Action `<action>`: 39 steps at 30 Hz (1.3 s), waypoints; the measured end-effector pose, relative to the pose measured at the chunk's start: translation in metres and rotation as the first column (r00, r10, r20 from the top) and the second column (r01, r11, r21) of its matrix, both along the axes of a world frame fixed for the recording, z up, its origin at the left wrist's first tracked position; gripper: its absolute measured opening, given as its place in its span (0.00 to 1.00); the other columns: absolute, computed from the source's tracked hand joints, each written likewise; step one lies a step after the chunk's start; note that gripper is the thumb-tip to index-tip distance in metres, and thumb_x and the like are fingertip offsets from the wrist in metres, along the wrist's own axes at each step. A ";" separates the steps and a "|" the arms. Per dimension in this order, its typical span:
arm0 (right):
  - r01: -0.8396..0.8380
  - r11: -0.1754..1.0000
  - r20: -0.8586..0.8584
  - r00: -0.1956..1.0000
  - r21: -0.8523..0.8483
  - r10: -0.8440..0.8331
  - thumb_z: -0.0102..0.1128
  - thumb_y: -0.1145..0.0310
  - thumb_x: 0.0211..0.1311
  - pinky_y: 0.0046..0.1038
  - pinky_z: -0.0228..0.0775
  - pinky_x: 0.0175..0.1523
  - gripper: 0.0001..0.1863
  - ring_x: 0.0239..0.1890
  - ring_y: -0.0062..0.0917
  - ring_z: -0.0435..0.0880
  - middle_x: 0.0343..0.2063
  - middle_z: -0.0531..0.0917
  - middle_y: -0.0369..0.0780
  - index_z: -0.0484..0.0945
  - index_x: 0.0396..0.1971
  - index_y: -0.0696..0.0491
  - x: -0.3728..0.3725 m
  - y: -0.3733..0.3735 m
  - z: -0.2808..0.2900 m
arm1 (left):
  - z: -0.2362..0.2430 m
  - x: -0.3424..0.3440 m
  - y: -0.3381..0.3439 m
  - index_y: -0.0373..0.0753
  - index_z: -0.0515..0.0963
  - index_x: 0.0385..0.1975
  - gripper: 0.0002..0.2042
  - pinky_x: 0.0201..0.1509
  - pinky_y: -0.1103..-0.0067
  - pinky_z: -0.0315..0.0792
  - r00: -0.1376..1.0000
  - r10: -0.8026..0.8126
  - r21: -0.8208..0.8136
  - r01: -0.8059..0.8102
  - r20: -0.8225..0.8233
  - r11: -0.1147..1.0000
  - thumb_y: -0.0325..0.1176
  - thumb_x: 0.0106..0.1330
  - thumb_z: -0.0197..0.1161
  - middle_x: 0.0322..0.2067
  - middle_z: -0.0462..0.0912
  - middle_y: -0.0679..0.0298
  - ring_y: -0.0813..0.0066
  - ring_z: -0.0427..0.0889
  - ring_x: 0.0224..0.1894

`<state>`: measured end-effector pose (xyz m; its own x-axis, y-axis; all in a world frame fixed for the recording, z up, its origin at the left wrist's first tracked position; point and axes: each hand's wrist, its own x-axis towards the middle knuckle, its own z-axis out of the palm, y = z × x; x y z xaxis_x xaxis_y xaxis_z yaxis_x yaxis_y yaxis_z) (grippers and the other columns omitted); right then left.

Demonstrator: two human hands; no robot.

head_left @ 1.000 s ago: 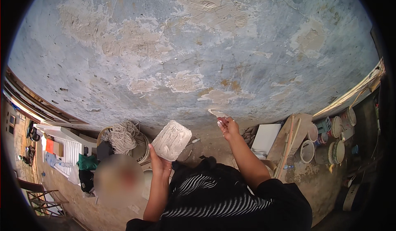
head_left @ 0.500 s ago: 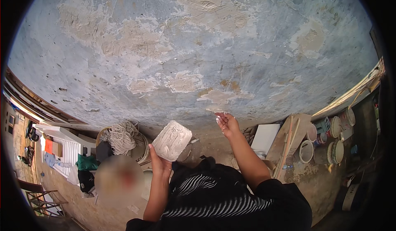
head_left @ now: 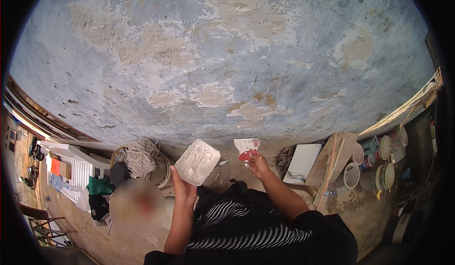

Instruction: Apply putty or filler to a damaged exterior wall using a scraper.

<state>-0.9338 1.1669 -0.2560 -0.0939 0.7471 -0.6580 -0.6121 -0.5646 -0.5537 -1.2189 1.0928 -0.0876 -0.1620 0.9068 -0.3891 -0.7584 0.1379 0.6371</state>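
Note:
My left hand [head_left: 184, 185] is closed on the lower left edge of a shallow rectangular tray [head_left: 198, 162], which is coated with pale, wet-looking filler. To the right, my right hand [head_left: 258, 165] pinches a red putty scraper [head_left: 247, 150]; its wide blade points toward the wall and carries smears of white filler. The scraper is apart from both the tray and the wall surface. Ahead stands a weathered blue-grey wall [head_left: 265, 80] with several beige filler patches, one of them [head_left: 253, 111] just beyond the scraper.
Coiled rope [head_left: 143, 158] sits in a basket at the left, near a white slatted piece [head_left: 76, 177] on the floor. At right are a white board [head_left: 304, 160], wooden strips [head_left: 334, 168] and several stained buckets [head_left: 351, 175]. A chair [head_left: 45, 220] stands far left.
My right hand has drawn the scraper back from the wall, down toward me, and turned it so its blade face shows. The left hand and tray have hardly moved.

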 end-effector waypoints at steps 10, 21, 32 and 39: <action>0.161 0.986 0.057 0.985 0.054 -0.164 0.54 0.71 0.69 0.30 0.78 0.35 0.10 0.33 0.22 0.80 0.35 0.80 0.34 0.73 0.48 0.47 -0.011 0.034 0.020 | -0.001 0.019 -0.009 0.38 0.61 0.67 0.36 0.64 0.64 0.69 1.000 0.005 -0.024 -0.005 -0.007 1.000 0.63 0.71 0.42 0.64 0.69 0.56 0.59 0.71 0.64; 0.208 0.978 -0.010 0.978 0.022 -0.208 0.55 0.71 0.69 0.31 0.74 0.39 0.12 0.35 0.22 0.79 0.40 0.81 0.34 0.71 0.50 0.44 -0.022 0.032 0.042 | -0.003 0.023 -0.018 0.36 0.61 0.66 0.36 0.67 0.64 0.67 1.000 -0.002 -0.018 0.001 -0.002 1.000 0.62 0.72 0.43 0.65 0.68 0.55 0.59 0.70 0.65; 0.243 0.967 -0.076 0.968 0.079 -0.237 0.56 0.70 0.68 0.30 0.72 0.38 0.14 0.34 0.21 0.78 0.37 0.80 0.31 0.71 0.51 0.41 -0.011 0.015 0.042 | 0.000 0.018 -0.024 0.39 0.61 0.67 0.36 0.66 0.64 0.68 1.000 -0.014 -0.007 0.014 -0.009 1.000 0.63 0.71 0.42 0.65 0.67 0.56 0.59 0.70 0.65; 0.181 0.977 -0.139 0.977 0.114 -0.164 0.58 0.68 0.66 0.30 0.71 0.39 0.13 0.36 0.23 0.79 0.36 0.81 0.31 0.72 0.49 0.41 0.024 -0.012 0.008 | -0.002 0.006 -0.021 0.38 0.60 0.67 0.36 0.66 0.64 0.67 1.000 0.000 -0.006 -0.001 -0.022 1.000 0.63 0.71 0.42 0.65 0.67 0.56 0.59 0.69 0.65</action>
